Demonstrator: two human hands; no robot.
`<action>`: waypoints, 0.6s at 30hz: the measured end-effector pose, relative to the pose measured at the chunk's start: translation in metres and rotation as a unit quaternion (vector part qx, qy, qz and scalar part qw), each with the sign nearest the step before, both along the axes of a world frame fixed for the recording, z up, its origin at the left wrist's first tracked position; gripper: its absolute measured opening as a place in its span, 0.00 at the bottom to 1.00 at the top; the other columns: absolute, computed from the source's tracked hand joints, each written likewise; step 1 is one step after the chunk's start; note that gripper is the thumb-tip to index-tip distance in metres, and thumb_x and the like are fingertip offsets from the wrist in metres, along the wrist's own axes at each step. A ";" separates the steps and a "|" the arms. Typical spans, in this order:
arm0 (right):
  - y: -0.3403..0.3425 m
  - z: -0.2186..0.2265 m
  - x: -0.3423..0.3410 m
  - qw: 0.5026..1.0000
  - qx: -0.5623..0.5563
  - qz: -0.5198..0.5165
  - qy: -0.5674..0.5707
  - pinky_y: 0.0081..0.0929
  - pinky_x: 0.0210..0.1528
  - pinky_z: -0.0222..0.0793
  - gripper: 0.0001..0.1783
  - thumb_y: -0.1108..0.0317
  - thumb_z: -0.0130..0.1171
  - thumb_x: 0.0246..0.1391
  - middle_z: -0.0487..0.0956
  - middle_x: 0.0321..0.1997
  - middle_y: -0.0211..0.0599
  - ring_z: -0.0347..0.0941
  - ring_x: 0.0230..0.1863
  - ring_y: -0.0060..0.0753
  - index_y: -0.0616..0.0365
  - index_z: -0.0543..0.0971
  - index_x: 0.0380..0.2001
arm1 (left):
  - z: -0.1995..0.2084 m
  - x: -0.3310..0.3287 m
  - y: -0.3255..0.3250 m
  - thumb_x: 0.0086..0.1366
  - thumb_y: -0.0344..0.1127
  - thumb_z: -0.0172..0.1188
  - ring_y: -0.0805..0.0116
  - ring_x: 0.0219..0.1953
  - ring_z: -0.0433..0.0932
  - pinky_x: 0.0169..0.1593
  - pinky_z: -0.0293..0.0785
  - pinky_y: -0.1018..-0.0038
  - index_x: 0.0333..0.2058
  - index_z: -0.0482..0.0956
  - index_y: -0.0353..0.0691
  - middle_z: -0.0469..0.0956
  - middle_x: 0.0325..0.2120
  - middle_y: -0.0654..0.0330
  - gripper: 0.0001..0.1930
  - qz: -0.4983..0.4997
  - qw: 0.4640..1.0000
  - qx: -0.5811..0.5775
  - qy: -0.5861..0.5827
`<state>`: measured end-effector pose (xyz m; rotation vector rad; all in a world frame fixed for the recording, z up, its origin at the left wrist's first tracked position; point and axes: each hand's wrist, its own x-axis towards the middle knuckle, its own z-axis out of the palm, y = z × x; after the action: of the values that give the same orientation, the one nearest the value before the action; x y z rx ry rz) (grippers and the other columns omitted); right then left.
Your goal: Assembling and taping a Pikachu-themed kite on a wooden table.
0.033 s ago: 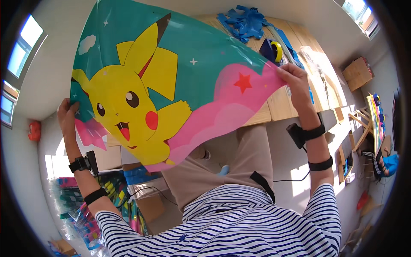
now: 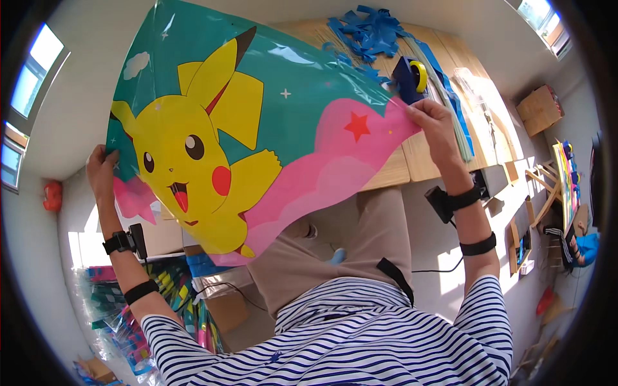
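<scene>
Well, the sheet point(image 2: 293, 128) is up in front of me, spread between my two hands, its upper part leaning out beside the table point(image 2: 421, 157) and covering part of it, its lower edge hanging across my trousers point(image 2: 380, 241). My right hand point(image 2: 432, 122) is closed in a pinch, thumb against fingers, on the right corner, where the pink print runs out. My left hand point(image 2: 103, 170) is closed too, fingers bent onto the left edge, though I can't tell how firmly. The print shows a big yellow creature with a red cheek on green and pink, and the glossy surface catches light along the upper right edge (it bows a little rather than lying flat). Just past my right hand, on the table, sit the tape roll point(image 2: 420, 76), yellow and in a dark blue holder, some pale strips point(image 2: 443, 96) and a heap of blue scraps point(image 2: 370, 35). Down by my left forearm are clear packets point(image 2: 125, 315) with colourful contents, and a carton point(image 2: 226, 312).
</scene>
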<state>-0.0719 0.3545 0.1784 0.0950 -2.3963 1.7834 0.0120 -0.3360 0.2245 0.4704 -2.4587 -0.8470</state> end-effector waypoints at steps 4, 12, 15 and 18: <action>-0.039 -0.075 -0.022 0.995 0.086 -0.009 -0.038 0.23 0.29 0.65 0.11 0.67 0.65 0.58 0.77 0.22 0.29 0.69 0.26 0.17 0.66 0.81 0.30 | -0.025 -0.050 -0.024 0.60 0.36 0.64 0.60 0.34 0.80 0.43 0.74 0.67 0.37 0.79 0.39 0.82 0.30 0.55 0.09 0.105 0.973 -0.204 -0.032; -0.064 -0.129 -0.038 0.958 0.282 -0.012 -0.054 0.40 0.31 0.69 0.13 0.64 0.67 0.54 0.79 0.24 0.47 0.76 0.27 0.48 0.62 0.79 0.25 | -0.090 -0.118 -0.025 0.63 0.38 0.62 0.48 0.43 0.82 0.47 0.75 0.59 0.41 0.80 0.46 0.84 0.38 0.53 0.09 0.153 0.945 -0.267 -0.108; -0.063 -0.148 -0.042 0.950 0.311 -0.013 -0.032 0.44 0.31 0.69 0.13 0.63 0.67 0.53 0.80 0.25 0.48 0.77 0.30 0.55 0.60 0.78 0.23 | -0.103 -0.142 -0.018 0.63 0.38 0.62 0.47 0.44 0.82 0.48 0.75 0.58 0.42 0.79 0.46 0.84 0.39 0.53 0.09 0.152 0.941 -0.276 -0.124; -0.065 -0.155 -0.043 0.948 0.315 -0.016 -0.040 0.45 0.32 0.69 0.13 0.63 0.66 0.52 0.80 0.25 0.47 0.77 0.31 0.55 0.59 0.78 0.22 | -0.113 -0.156 -0.016 0.64 0.39 0.61 0.47 0.44 0.82 0.48 0.76 0.58 0.42 0.79 0.47 0.84 0.39 0.53 0.09 0.148 0.940 -0.283 -0.124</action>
<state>-0.1149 0.2893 0.0235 0.0535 -2.9084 0.9576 -0.1437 -0.3516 0.1118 0.7313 -2.6071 0.0592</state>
